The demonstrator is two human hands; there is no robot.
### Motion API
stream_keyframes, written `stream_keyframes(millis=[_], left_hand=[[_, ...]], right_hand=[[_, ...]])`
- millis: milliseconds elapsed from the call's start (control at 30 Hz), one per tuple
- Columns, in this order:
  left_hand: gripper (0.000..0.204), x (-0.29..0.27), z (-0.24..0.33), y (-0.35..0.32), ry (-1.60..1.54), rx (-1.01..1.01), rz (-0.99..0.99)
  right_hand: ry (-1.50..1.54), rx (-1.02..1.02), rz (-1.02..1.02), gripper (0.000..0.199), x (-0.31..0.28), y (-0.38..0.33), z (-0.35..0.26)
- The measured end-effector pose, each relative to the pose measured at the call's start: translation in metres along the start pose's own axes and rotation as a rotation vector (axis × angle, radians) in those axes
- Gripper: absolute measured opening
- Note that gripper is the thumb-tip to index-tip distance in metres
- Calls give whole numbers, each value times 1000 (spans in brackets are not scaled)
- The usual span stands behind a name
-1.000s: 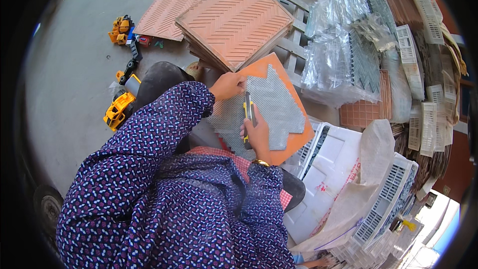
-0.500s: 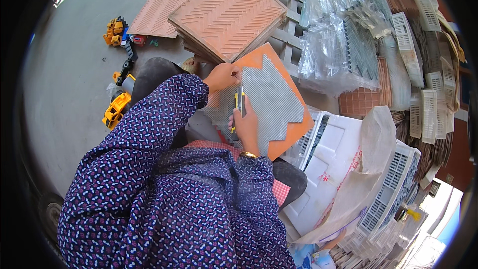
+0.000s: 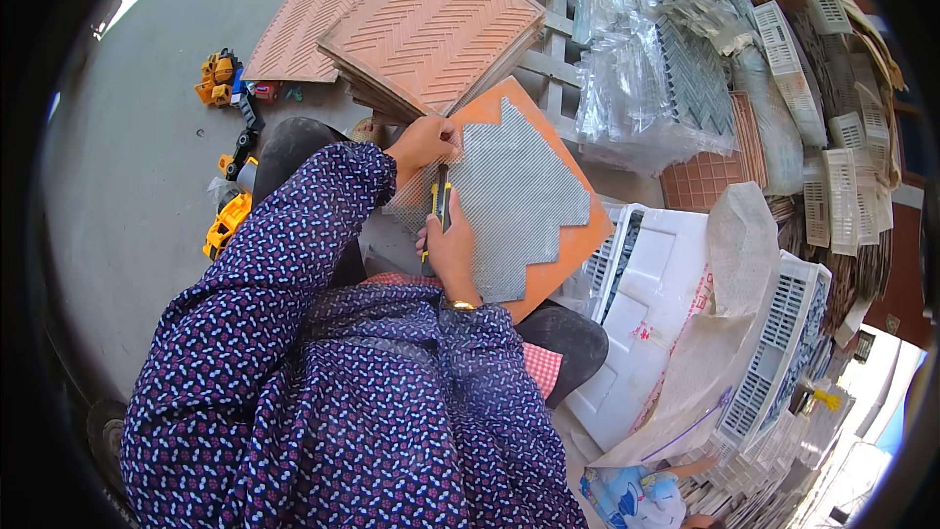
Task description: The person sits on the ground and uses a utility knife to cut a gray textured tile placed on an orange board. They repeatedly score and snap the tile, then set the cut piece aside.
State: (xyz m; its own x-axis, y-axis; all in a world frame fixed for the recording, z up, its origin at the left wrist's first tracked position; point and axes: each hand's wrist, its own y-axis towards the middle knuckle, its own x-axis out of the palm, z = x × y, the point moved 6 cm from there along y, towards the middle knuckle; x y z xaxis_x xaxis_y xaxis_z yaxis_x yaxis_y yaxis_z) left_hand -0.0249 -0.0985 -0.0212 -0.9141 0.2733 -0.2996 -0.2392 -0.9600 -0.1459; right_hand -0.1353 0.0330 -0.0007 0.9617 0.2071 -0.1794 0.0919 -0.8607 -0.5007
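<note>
Across my lap lies an orange board [image 3: 578,257] bearing a grey mesh-faced sheet [image 3: 524,196] with stepped edges. At the sheet's upper left edge, my left hand [image 3: 423,144] is closed in a pinch, apparently on the mesh edge; its fingertips are partly hidden. My right hand [image 3: 451,253] grips a yellow and black utility knife [image 3: 438,216]. The knife's tip points away from me, just below my left fingers, along the sheet's left side. Loose see-through mesh [image 3: 403,198] hangs past that side.
Beyond the board rises a stack of terracotta herringbone panels [image 3: 431,24]. Plastic-wrapped grey tile sheets [image 3: 651,88] stand at the right, near a white foam box [image 3: 641,304] and plastic crates [image 3: 774,353]. Toy trucks [image 3: 227,220] sit left. Another person's clothing [image 3: 632,498] shows bottom right.
My right hand and the knife have shifted left relative to the sheet, onto its left side. My left hand keeps its place at the edge. The whole view has swung slightly.
</note>
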Motion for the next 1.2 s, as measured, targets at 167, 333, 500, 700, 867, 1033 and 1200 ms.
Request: stream_keyframes(millis=[167, 333, 500, 700, 867, 1033, 1200], left_hand=[[10, -2, -5, 0, -20, 29, 7], [8, -4, 5, -3, 42, 35, 24], [10, -6, 8, 2, 28, 53, 35], [11, -41, -10, 5, -86, -16, 291], [15, -111, 19, -19, 274, -56, 529], [15, -201, -28, -45, 620, -155, 530], [13, -251, -118, -122, 775, -478, 381]], right_hand=[[101, 28, 10, 61, 6, 8, -5], [94, -2, -14, 60, 16, -1, -4], [183, 23, -11, 58, 20, 8, -5], [114, 50, -172, 56, 39, -11, -2], [-231, -148, -6, 55, -24, -3, -27], [-755, -416, 10, 56, -12, -5, -43], [-959, -426, 34, 52, 6, 3, -50]])
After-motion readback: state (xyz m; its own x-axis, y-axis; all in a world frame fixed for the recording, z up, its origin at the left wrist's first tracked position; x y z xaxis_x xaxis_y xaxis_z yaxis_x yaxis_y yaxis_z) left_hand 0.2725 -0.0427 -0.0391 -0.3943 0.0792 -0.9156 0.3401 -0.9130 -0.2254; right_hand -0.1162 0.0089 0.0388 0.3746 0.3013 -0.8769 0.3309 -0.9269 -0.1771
